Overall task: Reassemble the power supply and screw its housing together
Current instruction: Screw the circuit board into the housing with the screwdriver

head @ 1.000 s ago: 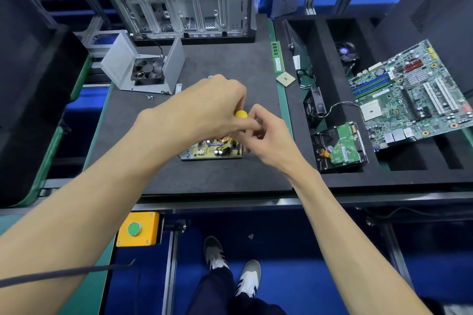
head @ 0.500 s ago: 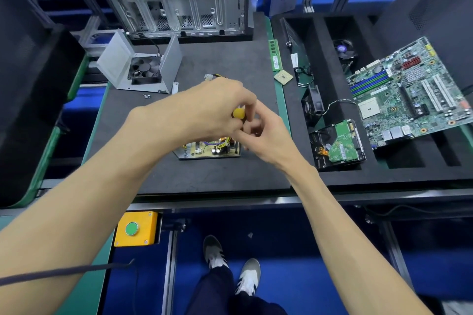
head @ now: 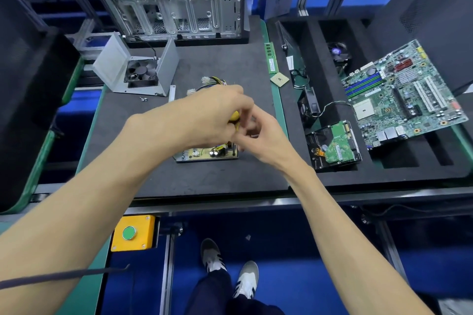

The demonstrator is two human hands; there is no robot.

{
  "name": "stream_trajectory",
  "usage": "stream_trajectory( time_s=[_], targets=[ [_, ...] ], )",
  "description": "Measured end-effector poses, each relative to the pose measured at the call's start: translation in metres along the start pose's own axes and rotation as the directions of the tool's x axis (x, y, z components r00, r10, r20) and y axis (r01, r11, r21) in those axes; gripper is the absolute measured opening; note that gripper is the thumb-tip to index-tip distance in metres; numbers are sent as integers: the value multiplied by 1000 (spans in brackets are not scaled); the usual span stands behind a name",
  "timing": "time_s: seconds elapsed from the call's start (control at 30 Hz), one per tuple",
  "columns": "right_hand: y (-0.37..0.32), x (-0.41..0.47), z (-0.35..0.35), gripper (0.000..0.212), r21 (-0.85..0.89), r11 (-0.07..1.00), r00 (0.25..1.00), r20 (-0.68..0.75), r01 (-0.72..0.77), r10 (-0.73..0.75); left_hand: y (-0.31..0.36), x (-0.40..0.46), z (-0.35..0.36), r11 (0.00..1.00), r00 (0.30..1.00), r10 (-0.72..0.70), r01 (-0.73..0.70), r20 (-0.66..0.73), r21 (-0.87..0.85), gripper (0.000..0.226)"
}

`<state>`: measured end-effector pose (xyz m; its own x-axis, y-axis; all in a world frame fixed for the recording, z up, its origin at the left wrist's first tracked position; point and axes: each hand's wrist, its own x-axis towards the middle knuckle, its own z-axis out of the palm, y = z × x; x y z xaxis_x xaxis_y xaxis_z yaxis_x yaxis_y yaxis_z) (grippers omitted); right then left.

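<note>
Head cam: left hand [head: 204, 115] curled round yellow screwdriver [head: 234, 116]; right hand [head: 258, 139] fingers pinched at its shaft, over PSU board [head: 204, 154] on black mat [head: 225, 64]. Fan housing [head: 135, 71] lies apart, far-left.

A yellow-handled screwdriver [head: 234, 117] is gripped in the left hand [head: 204, 116], with the right hand [head: 261, 139] curled in close against it, fingertips pinched at the tool. Both are held over the power supply board [head: 207, 153] on the dark tabletop [head: 225, 71]. The fan housing [head: 138, 71] is seen well apart, rear left.
</note>
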<state>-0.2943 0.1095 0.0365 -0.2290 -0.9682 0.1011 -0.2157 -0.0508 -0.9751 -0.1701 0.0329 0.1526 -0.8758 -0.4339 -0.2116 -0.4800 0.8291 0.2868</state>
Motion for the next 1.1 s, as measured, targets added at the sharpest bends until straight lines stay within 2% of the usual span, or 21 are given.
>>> stream_trajectory(
  time_s=[0.1,0.17,0.23,0.27,0.33,0.37,0.47,0.53,0.63,0.77,0.9,0.97,1.1],
  targets=[
    [0,-1,-1,13,-21,1000,1000,-2,3,-3,-4,2,7,993,988,-119,121,-103,14,27],
    [0,0,3,29,-21,1000,1000,-13,-21,21,-6,3,9,982,972,-176,185,-153,47,28],
    [-2,0,6,41,-25,999,1000,-16,-28,27,-5,4,8,991,983,-119,127,-138,49,14],
    [-2,0,6,40,-20,999,999,-9,-33,33,-5,4,6,996,992,-77,82,-99,41,10],
    [-2,-2,3,17,-11,1000,999,20,-29,29,-6,2,3,1000,1000,-5,5,-23,22,13],
    [-1,-2,2,14,-19,1000,999,29,-16,16,-7,1,2,1000,1000,11,-10,-11,10,13],
    [-1,-3,4,9,-24,998,999,16,-50,50,-7,2,6,997,993,-76,76,-85,-12,20],
    [-1,-2,6,24,-5,998,998,2,-59,59,-9,3,10,986,977,-163,167,-137,21,29],
    [-2,-2,10,35,7,997,997,-8,-79,79,-9,3,11,993,986,-109,113,-125,20,18],
    [2,-4,13,21,-1,997,997,-23,-71,71,-12,-1,8,1000,998,-9,9,-70,8,10],
    [1,-9,10,17,22,999,1000,-2,-25,25,-15,-1,14,997,984,-74,71,-165,-25,24],
    [-1,-11,10,20,51,998,999,-16,-29,30,-16,0,19,997,975,-81,79,-206,-20,23],
    [-3,-9,9,35,72,996,998,-24,-54,56,-18,1,18,999,984,35,-28,-173,41,13]
  ],
)
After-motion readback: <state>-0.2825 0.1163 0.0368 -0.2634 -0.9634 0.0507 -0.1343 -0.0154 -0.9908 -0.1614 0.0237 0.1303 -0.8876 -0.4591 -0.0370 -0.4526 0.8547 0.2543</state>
